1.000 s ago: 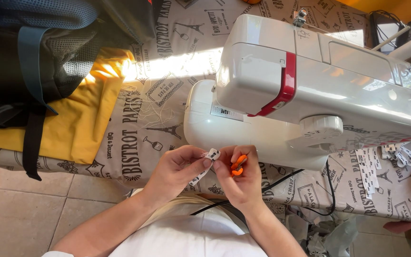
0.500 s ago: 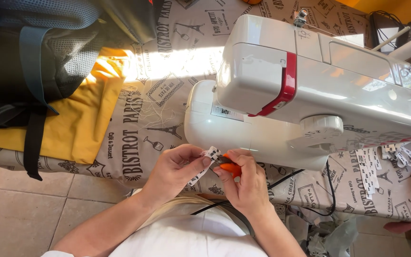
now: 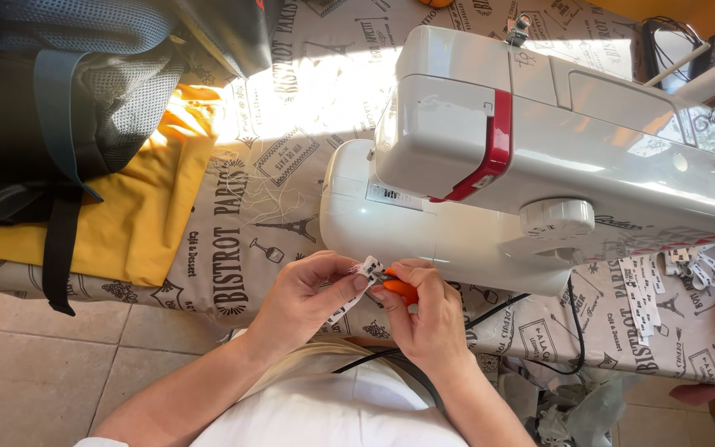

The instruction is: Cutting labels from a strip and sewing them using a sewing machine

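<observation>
The left hand (image 3: 312, 290) pinches a small white printed label strip (image 3: 356, 285) in its grip; the right hand (image 3: 428, 310) pinches a small orange tool (image 3: 399, 290) against it, just before the white sewing machine (image 3: 539, 165) on the bench (image 3: 242, 232)

right hand (image 3: 428, 319) now closer in against the left hand (image 3: 308, 298), orange tool (image 3: 400, 290) now tucked deeper under the right fingers with less of it showing, small white tag (image 3: 366, 271) lifted a little higher between the two thumbs
</observation>
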